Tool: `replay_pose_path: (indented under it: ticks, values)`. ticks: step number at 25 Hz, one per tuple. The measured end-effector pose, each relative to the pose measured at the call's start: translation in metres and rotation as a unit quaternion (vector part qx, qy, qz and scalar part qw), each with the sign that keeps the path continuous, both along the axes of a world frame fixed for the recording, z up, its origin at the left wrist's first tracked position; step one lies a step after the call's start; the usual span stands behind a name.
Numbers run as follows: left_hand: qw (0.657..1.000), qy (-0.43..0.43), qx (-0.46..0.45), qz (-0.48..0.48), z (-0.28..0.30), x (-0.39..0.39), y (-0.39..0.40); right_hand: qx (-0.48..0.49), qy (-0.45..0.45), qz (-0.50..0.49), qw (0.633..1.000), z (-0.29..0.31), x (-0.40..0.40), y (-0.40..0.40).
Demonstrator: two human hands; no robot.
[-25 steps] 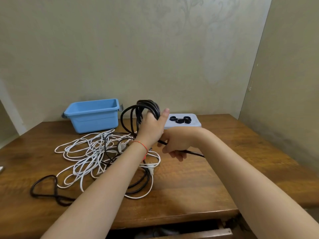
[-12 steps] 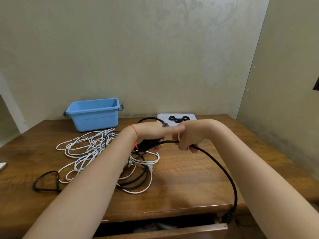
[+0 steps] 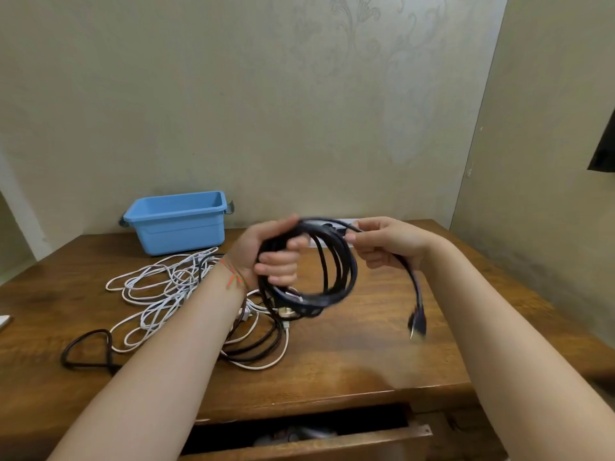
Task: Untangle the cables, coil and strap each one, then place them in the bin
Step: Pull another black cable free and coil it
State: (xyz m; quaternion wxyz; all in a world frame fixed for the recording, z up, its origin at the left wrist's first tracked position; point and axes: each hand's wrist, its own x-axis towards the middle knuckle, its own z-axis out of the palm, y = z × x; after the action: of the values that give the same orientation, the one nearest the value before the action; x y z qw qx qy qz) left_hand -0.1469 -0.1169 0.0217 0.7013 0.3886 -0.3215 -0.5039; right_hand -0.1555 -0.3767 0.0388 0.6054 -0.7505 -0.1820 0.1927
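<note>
Above the middle of the wooden table, my left hand (image 3: 271, 257) grips a coil of black cable (image 3: 336, 287) of several loops. My right hand (image 3: 382, 242) pinches the same cable's free end beside the coil; its plug (image 3: 417, 324) dangles below that hand, blurred. A tangle of white cable (image 3: 159, 287) lies on the table to the left, mixed with another dark cable (image 3: 86, 351). The blue bin (image 3: 178, 221) stands at the back left. A white tray with black straps (image 3: 332, 226) is mostly hidden behind the coil.
The table's front drawer (image 3: 309, 437) stands partly open below my arms. A white object (image 3: 5, 322) pokes in at the left edge. A wall closes the back and another the right side. Bare wood (image 3: 366, 361) lies in front of the coil.
The plug end has come up from the table's front edge and now hangs under my right hand. My left hand has turned and raised the coil, which has gained a loop.
</note>
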Motion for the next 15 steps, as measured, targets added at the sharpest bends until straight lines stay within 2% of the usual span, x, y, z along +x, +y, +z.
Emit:
replay_pose_path:
  ticks: [3,6,10,13,15]
  values:
    - [0.981,0.041,-0.166,0.092,0.000,0.006,0.004,0.069,-0.001,-0.086,0.994,-0.016,0.010,0.011]
    - [0.946,0.077,-0.228,0.216,-0.002,0.010,0.003,0.130,0.032,-0.112,0.985,-0.033,0.018,0.036]
    - [0.887,0.089,-0.241,0.384,-0.008,0.013,-0.006,0.278,0.134,-0.102,0.946,-0.036,0.018,0.074]
    - [0.870,0.077,-0.229,0.430,-0.012,0.015,-0.011,0.392,0.222,-0.136,0.882,-0.032,0.018,0.095]
    - [0.863,0.066,-0.195,0.461,-0.014,0.018,-0.013,0.417,0.233,-0.165,0.863,-0.029,0.024,0.101]
